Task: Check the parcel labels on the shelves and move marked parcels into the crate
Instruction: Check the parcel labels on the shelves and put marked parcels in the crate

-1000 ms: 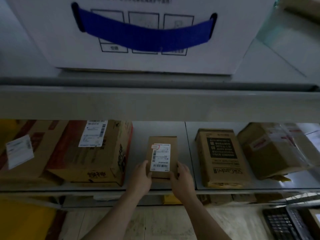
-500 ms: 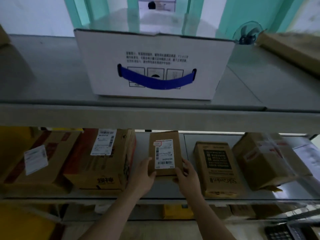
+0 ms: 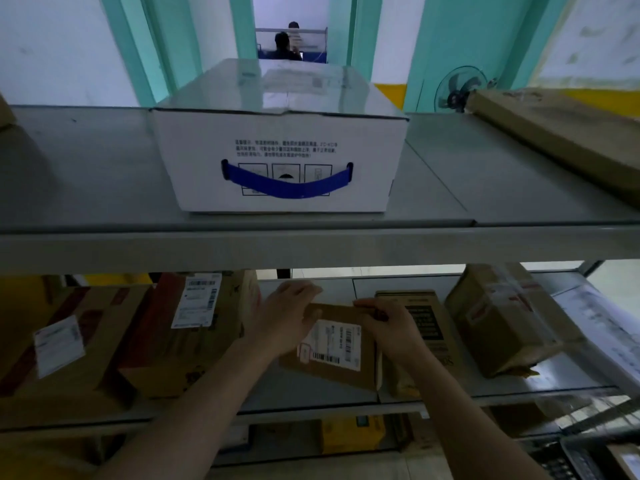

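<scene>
Dim metal shelving holds cartons; both hands, left hand and right hand, grasp a small parcel, tilting its red-marked label up, probably for reading.

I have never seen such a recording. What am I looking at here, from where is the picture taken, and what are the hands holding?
No machine here: a person wears a camera on the head, looking forward and down at their own arms. The left hand and right hand both grip a small brown parcel with a white barcode label, tilted at the middle shelf. Other cardboard boxes stand on either side. On the shelf above sits a white box with a blue strap handle. A dark crate shows at the bottom right.
</scene>
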The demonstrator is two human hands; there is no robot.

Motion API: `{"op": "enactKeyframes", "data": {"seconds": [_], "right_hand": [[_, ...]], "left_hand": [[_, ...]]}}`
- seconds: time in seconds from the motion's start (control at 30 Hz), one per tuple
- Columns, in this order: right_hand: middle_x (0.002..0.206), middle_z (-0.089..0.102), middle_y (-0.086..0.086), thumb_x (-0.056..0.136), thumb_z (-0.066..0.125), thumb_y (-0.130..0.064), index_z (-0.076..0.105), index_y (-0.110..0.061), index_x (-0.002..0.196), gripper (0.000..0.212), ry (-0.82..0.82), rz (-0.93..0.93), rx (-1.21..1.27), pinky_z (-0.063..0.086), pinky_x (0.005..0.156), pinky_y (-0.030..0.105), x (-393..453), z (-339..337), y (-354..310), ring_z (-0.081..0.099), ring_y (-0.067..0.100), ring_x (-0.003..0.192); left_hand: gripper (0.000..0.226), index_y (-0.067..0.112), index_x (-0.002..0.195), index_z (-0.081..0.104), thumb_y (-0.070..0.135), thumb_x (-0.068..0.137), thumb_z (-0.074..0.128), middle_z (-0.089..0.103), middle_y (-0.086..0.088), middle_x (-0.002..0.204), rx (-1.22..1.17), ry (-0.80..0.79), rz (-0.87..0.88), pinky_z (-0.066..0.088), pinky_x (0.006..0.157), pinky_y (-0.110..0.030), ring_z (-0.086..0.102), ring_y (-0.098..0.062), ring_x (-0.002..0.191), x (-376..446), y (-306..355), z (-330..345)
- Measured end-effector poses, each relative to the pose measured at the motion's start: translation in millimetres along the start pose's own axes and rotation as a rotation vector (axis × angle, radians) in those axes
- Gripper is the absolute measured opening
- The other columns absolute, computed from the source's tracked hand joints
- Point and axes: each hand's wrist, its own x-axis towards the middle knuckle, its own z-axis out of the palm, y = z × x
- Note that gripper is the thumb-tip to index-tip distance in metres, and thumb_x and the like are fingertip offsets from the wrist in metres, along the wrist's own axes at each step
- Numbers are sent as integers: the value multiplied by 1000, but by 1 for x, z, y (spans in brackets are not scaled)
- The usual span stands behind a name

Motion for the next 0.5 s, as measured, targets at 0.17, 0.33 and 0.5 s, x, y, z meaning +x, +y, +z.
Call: {"op": "enactKeyframes", "data": {"seconds": [0.17, 0.33, 0.5], "right_hand": [[100, 70, -10, 91, 66, -30, 65, -37, 115, 25, -86, -40, -71, 60, 75, 27, 2, -10, -4, 70, 2, 82], [107, 67, -8, 89, 66, -33, 58, -44, 118, 32, -96, -70, -53, 59, 77, 28, 4, -15, -5, 69, 4, 87], [122, 63, -5, 85, 67, -45, 43, -51, 133, 54, -58, -84, -4, 58, 89, 39, 6, -18, -2, 67, 11, 103]], "left_hand": [[48, 35, 148, 37, 46, 101, 44, 40, 9, 152, -15, -259, 81, 27, 112, -35, 33, -13, 140, 8, 11, -9], [44, 32, 145, 42, 41, 102, 44, 53, 5, 140, -106, -331, 74, 42, 98, -28, 51, -12, 123, 6, 12, -11], [37, 34, 139, 50, 35, 102, 48, 59, 11, 129, -247, -283, -8, 41, 79, -14, 55, -3, 110, 2, 7, -9]]}}
